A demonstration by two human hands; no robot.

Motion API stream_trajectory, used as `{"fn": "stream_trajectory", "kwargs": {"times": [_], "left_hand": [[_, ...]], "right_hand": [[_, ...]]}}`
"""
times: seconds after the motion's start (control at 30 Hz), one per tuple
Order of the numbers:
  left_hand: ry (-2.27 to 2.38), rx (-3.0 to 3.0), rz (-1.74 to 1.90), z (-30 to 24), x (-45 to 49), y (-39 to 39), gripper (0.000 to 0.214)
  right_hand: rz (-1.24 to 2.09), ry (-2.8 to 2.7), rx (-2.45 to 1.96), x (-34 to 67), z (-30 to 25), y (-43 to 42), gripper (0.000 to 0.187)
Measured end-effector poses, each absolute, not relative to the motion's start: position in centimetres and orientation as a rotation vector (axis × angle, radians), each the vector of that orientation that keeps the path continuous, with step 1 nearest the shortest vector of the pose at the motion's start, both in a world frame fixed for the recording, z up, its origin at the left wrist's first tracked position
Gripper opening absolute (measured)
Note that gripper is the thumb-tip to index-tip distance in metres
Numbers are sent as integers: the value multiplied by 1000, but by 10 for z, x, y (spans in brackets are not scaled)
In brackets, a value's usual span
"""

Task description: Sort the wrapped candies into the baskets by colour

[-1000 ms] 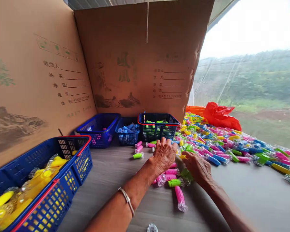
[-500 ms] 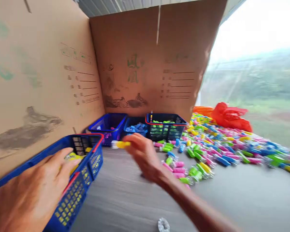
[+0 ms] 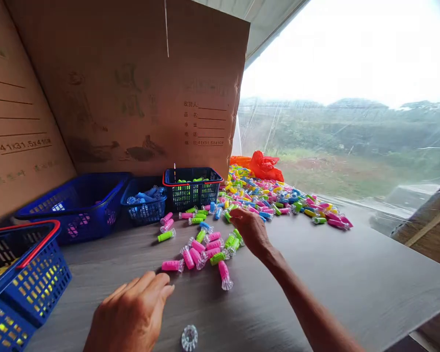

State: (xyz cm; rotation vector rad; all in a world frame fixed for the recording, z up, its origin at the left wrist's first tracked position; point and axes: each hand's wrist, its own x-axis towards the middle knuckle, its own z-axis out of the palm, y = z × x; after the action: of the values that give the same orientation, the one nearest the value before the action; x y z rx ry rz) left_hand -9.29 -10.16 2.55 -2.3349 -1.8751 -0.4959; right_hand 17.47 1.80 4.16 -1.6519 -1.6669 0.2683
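Observation:
My left hand (image 3: 132, 313) hovers over the near table with its fingers bent together and nothing visible in them. Just beyond it lie pink plastic pieces (image 3: 172, 265), small cylinders with clear fluted ends. My right hand (image 3: 251, 230) reaches to the near side of the big pile, fingers curled down. A green piece (image 3: 228, 213) shows at its fingertips, which are partly hidden; whether it is gripped I cannot tell. Between the hands lies a loose cluster of pink and green pieces (image 3: 213, 244). A clear round fluted piece (image 3: 189, 338) lies near the front.
At left stands a blue basket (image 3: 40, 278) holding yellow pieces. Behind are a larger blue basket (image 3: 110, 215), a small basket (image 3: 146, 212) of blue pieces and a dark basket (image 3: 194, 195) of green ones. Cardboard walls (image 3: 150, 98) rise behind. A red bag (image 3: 266, 166) lies by the mixed pile.
My left hand has come out of the yellow pieces' basket and moved right over the table. My right hand no longer shows the yellow piece and is at the pile. The view has turned right.

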Motion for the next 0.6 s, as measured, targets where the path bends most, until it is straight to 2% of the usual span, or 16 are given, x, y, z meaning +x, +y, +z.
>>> {"fn": "stream_trajectory", "kwargs": {"times": [0.1, 0.33, 0.4, 0.6], "left_hand": [[-1948, -2459, -320, 38, -49, -71, 27], [-1619, -2887, -429, 21, 12, -53, 16], [-1522, -2956, -358, 7, 17, -56, 12], [-1469, -2823, -319, -23, -10, -56, 16]], "right_hand": [[135, -1722, -1926, 224, 9, 24, 24], [-39, -1982, -2000, 220, -13, 23, 28], [-37, -1992, -2022, 220, -11, 23, 29], [163, -1847, -1992, 234, -11, 19, 32]]}}
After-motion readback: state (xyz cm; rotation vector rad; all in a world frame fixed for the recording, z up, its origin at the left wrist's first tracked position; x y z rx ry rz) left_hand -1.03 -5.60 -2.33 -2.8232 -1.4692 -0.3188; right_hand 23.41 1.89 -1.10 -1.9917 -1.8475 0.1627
